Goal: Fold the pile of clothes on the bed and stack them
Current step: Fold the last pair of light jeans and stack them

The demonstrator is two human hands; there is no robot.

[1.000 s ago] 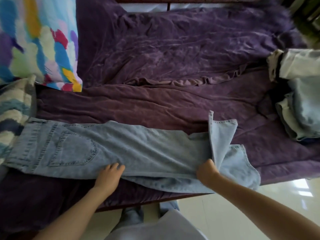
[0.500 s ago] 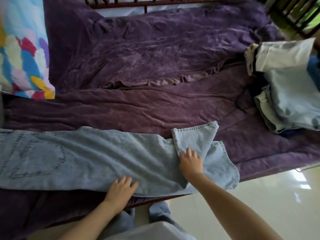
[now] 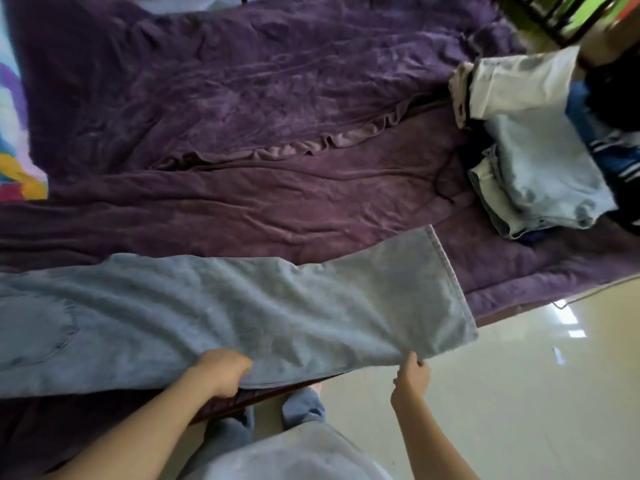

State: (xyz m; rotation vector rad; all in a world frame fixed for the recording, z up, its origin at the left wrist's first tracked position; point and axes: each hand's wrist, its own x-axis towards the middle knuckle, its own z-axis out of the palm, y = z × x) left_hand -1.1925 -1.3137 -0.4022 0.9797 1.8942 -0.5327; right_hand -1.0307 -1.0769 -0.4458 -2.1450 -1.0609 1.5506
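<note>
A pair of light blue jeans (image 3: 242, 306) lies lengthwise along the near edge of the bed, legs stacked flat, hems at the right. My left hand (image 3: 225, 370) grips the near edge of the jeans at mid-leg, fingers curled under the cloth. My right hand (image 3: 412, 375) pinches the near corner of the hem, which hangs past the bed's edge. A stack of folded clothes (image 3: 540, 168), with pale denim on top, sits at the right end of the bed.
The bed is covered by a rumpled purple blanket (image 3: 277, 116). A multicoloured pillow (image 3: 14, 140) lies at the left edge. Glossy floor tiles (image 3: 536, 393) spread to the right of the bed. A dark railing (image 3: 554, 15) shows at the top right.
The turned-up leg end has been laid flat onto the other leg. My right hand moved from the top of the cloth to its near hem corner; my left hand now grips the near edge.
</note>
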